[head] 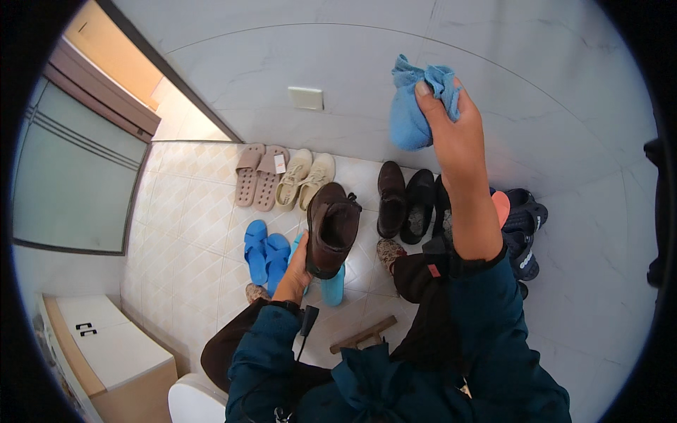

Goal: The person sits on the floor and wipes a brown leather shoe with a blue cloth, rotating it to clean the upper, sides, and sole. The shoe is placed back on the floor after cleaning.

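Observation:
My left hand (296,269) grips a dark brown leather shoe (332,230) by its side, with its opening facing up towards me. Raised in front of the wall, my right hand (449,116) holds a bunched light blue cloth (410,113) between thumb and fingers, well apart from the shoe. A similar brown shoe (391,201) stands on the floor by the wall. Beside it is a black shoe (419,203), and another dark shoe is partly hidden behind my right forearm. Turquoise slippers (333,285) lie below the held shoe, which partly covers them.
Pinkish-brown slides (247,177) and beige lace-up shoes (317,174) line the wall. Blue slippers (256,251) lie near my left foot. Dark slides (521,248) are at right. A wooden piece (365,334) lies between my legs. A white cabinet (90,328) stands at lower left.

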